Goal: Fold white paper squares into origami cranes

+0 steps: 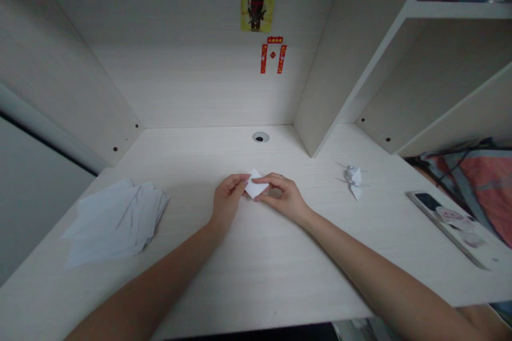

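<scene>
A small folded white paper [256,187], diamond-shaped from here, is held between both hands over the middle of the desk. My left hand [229,197] pinches its left corner between thumb and fingers. On the other side my right hand [286,196] grips the paper's right part, thumb below and fingers above, with a ring on one finger. The fingers cover some of the paper's edges, so its folds cannot be made out fully.
A pile of white paper sheets [116,221] lies at the left. To the right are folded paper pieces [353,181] and a phone in a decorated case [452,229]. A cable hole [260,137] sits near the back panel, and a shelf divider [340,58] rises at right.
</scene>
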### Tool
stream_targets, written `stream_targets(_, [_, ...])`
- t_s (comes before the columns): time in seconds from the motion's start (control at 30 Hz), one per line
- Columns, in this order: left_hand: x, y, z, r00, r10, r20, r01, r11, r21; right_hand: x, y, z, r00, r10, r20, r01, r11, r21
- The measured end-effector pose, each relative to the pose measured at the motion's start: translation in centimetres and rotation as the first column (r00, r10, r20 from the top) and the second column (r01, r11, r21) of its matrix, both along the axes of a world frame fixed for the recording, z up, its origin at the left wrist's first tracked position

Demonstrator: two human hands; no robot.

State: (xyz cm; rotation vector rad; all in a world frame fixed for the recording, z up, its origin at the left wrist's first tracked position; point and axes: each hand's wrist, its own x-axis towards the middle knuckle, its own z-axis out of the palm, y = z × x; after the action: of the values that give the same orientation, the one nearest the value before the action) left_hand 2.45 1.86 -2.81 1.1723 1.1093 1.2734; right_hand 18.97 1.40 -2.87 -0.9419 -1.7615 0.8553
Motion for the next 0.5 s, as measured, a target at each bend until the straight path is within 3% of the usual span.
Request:
stream_targets(0.13, [0.02, 0.08, -0.05, 0.999, -0.037, -0.008, 0.037, 0.999, 0.014, 0.15, 0.05, -0.06, 1.0, -0.02, -0.015, 0.02, 1.0, -0.019])
stream_targets(0.37, [0.04, -0.37, 0.33, 0.985, -0.17, -0.015, 0.17, 0.985, -0.003, 0.1, 0.35, -0.52, 0.978, -0.112, -0.177, 0.08, 0.981, -0.176])
stream_targets(0.5, [0.2, -0.55, 0.31, 0.986, -0.164, -0.023, 0.163, 0.985, -0.054, 0.05, 0.51, -0.78, 0.963, -0.156, -0.221, 0.096, 0.961, -0.259])
